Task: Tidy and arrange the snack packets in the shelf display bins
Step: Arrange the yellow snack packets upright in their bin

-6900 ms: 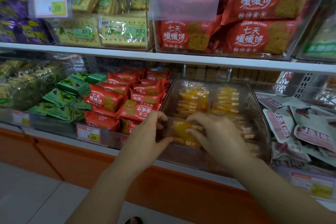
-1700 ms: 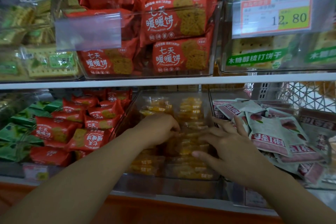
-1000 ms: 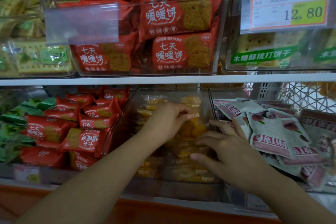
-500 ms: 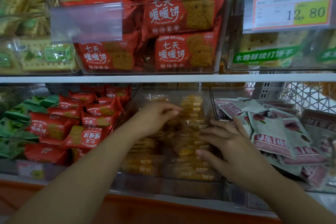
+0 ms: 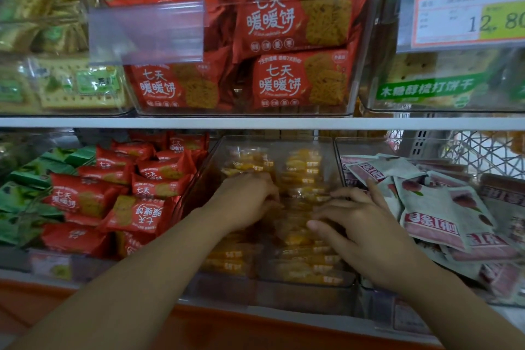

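Note:
A clear plastic bin on the lower shelf holds two rows of clear packets with yellow snacks. Both my hands are inside it. My left hand lies over the left row with its fingers curled down onto the packets; its fingertips are hidden. My right hand rests on the right row, its fingers spread and pressing the packets, the thumb pointing left. Whether either hand pinches a packet cannot be told.
Left of the bin lie red biscuit packets and green packets. To the right sit white and pink pouches. Above the white shelf edge stand bins of big red packets, and a 12.80 price tag.
My left hand has come down and nearer, from the back of the left row to its middle. My right hand has stayed on the right row.

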The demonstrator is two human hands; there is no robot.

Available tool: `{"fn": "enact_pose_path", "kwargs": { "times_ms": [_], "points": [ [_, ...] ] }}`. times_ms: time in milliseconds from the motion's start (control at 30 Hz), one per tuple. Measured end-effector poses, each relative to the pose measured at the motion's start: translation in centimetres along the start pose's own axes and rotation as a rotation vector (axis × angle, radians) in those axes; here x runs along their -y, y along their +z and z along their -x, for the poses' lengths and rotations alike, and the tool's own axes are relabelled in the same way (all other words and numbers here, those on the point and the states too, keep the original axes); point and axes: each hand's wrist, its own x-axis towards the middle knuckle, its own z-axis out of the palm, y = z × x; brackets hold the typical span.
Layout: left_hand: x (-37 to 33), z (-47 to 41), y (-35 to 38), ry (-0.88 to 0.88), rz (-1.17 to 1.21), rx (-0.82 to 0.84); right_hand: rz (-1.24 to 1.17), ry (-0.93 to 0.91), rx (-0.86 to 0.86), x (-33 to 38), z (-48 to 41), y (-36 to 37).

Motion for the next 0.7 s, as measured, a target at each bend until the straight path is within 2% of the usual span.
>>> {"fn": "enact_pose_path", "kwargs": {
  "times_ms": [133,267,400,467,600,700],
  "points": [
    [-1.5,-0.5,-0.8,0.038,0.276,-0.093,-0.008,-0.016,0.012,-0.1,0.1,0.1],
    [-2.2,-0.9,-1.3,0.096,0.345,-0.134,-0.029,-0.007,0.021,-0.1,0.2,0.1],
    [-3.8,-0.9,-1.2,0.129,0.535,-0.211,-0.049,-0.009,0.027,-0.2,0.2,0.1],
    [-4.6,-1.5,-0.9,0.129,0.581,-0.172,-0.052,-0.016,0.028,-0.2,0.2,0.2],
    [-4.9,-2.8,-0.7,0.064,0.551,0.025,-0.095,-0.054,0.003,-0.6,0.5,0.2],
    [-5.5,-2.5,0.1,0.064,0.5,0.08,-0.107,-0.098,-0.098,-1.1,0.7,0.2]
  ]
}}
